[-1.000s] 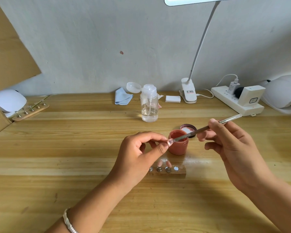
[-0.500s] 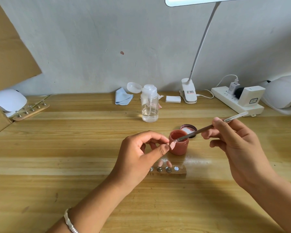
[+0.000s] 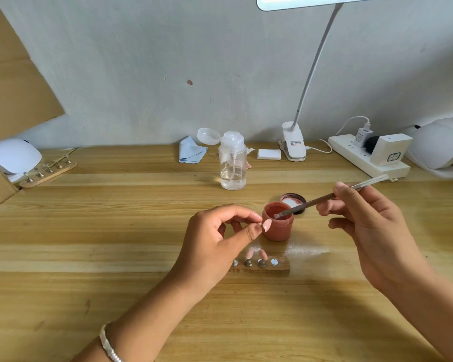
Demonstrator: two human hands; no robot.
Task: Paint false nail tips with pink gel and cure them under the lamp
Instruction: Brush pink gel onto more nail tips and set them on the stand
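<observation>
Dipping brush (image 3: 324, 198) in gel jar (image 3: 277, 228)
Our left hand (image 3: 215, 246) is pinching a nail tip (image 3: 266, 225); right hand (image 3: 372, 226) is gripping the brush.

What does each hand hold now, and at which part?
The left hand pinches a nail tip by its near end, between thumb and forefinger. The right hand grips the brush around mid-handle.

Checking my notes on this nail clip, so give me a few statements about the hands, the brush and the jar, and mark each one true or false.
1. The brush in the right hand has its tip in the gel jar. True.
2. The left hand is empty. False: it pinches a nail tip.
3. The lid is screwed onto the jar. False: it lies behind the jar.
4. Two pink tips show on the wooden stand. True.
</observation>
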